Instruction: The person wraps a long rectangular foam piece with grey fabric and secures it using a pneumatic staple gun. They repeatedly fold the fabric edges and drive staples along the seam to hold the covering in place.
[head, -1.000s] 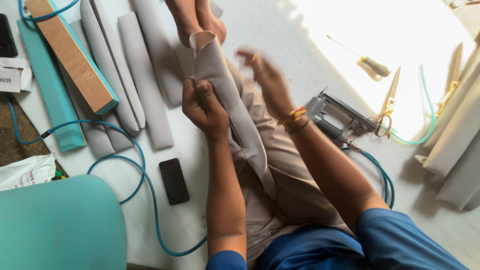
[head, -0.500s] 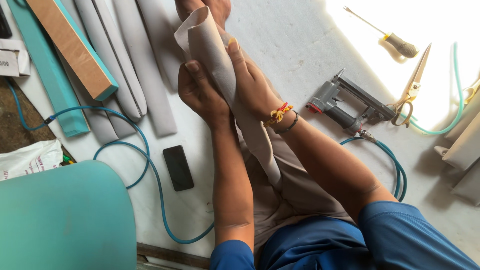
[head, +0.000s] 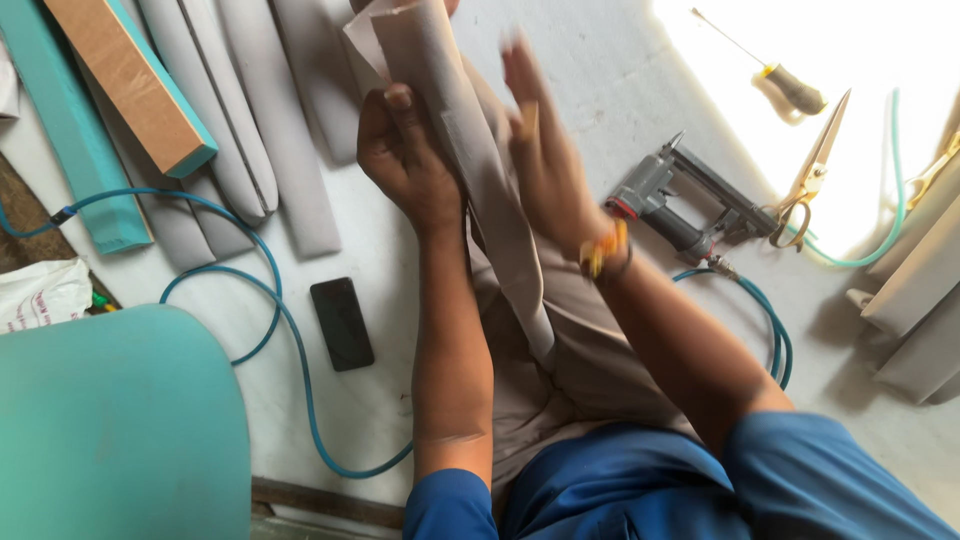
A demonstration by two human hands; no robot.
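above the lap, left hand grips a grey padded strip (right hand blurred, open beside it).

A black phone lies flat on the floor at about nine o'clock from the centre, its dark screen facing up. At the left edge, also near nine o'clock, lies a crumpled white bag with some green print.

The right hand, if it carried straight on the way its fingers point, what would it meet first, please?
The right hand is blurred, open, fingers pointing up and slightly left beside the long grey fabric-covered strip gripped by the left hand. Straight on, it would probably brush the strip's upper end; depth is unclear.
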